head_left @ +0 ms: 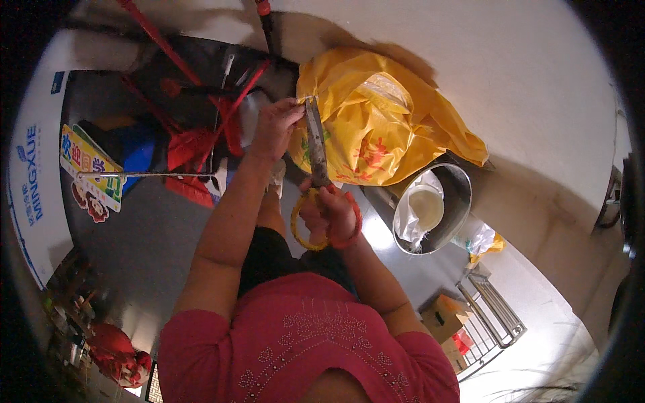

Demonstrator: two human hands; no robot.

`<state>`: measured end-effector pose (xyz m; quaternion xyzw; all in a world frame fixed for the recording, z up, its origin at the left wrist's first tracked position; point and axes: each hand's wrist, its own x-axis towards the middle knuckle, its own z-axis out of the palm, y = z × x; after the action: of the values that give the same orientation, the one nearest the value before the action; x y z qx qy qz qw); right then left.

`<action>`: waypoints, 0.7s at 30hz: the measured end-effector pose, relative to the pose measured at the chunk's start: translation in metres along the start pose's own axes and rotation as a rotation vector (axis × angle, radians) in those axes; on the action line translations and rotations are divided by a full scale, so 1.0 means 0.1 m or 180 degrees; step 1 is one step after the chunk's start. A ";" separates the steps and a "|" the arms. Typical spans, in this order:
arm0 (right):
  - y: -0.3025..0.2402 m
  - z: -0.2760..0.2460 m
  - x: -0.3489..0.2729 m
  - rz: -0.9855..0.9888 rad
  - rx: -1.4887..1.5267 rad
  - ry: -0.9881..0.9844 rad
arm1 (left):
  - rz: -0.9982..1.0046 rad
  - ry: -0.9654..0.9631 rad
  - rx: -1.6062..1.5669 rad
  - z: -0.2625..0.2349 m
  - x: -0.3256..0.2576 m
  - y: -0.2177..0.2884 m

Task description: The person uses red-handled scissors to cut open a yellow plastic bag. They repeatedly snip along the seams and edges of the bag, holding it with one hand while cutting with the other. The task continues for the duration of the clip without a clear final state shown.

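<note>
My left hand (274, 131) is closed, pinching the upper left edge of a big yellow woven sack (376, 127) with red print. The sack bulges and leans against the pale wall. Large old scissors (316, 146) with worn, dark blades are in my right hand (338, 211); one handle loop is yellow, the other red. The blades point away from me, their tips at the sack's edge beside my left fingertips. Whether the tips have bitten into the sack is too small to tell.
Right of the sack stands a metal bucket (462, 201) with white sacking and a pale bowl (425, 208) inside. A metal rack (494, 312) and cardboard box (443, 319) are nearer right. Red brooms (191, 144), dustpans and a colourful sign (91, 168) crowd the left.
</note>
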<state>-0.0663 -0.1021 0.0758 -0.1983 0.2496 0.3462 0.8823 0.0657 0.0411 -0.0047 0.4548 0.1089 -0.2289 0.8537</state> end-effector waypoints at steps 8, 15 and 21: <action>0.23 0.08 0.12 -0.0348 -0.0125 -0.0010 | 0.0446 0.0284 -0.0795 0.28 -0.12 -0.10; 0.01 -0.07 -0.01 -0.1092 -0.2837 0.1186 | 0.0361 0.0524 0.0522 0.09 -0.10 -0.12; 0.17 -0.27 -0.34 -0.1842 -0.4924 0.2553 | -0.0140 0.0648 -0.0428 0.28 -0.43 -0.09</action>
<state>-0.1085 -0.1217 0.0709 -0.8937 0.1765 0.0876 0.4032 0.0236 0.0263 0.0216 0.4149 0.2201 -0.1924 0.8616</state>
